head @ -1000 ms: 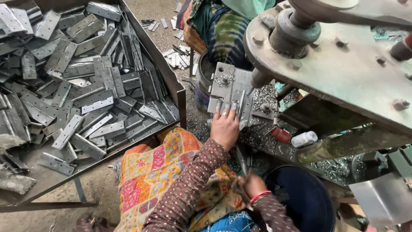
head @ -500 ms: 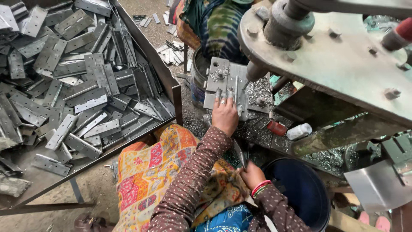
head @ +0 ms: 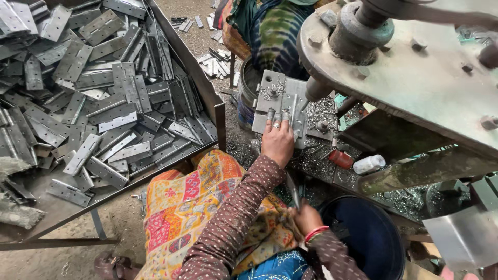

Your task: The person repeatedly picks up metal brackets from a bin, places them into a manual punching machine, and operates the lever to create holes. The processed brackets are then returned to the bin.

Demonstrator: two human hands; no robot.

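Observation:
My left hand (head: 277, 141) lies on a grey metal jig block (head: 270, 101) under the spindle (head: 316, 89) of a drill press. Its fingers press a narrow hinge plate (head: 293, 111) flat onto the block. My right hand (head: 306, 218), with a red bangle at the wrist, rests low by my lap. It is closed around a thin metal rod (head: 292, 189) that runs up toward the machine. My lap is covered by an orange patterned cloth (head: 192, 207).
A large steel tray (head: 215, 111) heaped with several grey hinge plates (head: 104, 103) fills the left. A dark blue bucket (head: 365, 236) stands at the lower right. The machine's heavy round table (head: 415, 72) overhangs the right. Another person in tie-dye clothing (head: 275, 31) sits opposite. Metal shavings (head: 321, 161) lie around.
My view has shifted slightly. My left hand stays pressed on the piece on the jig block, and my right hand stays on the rod.

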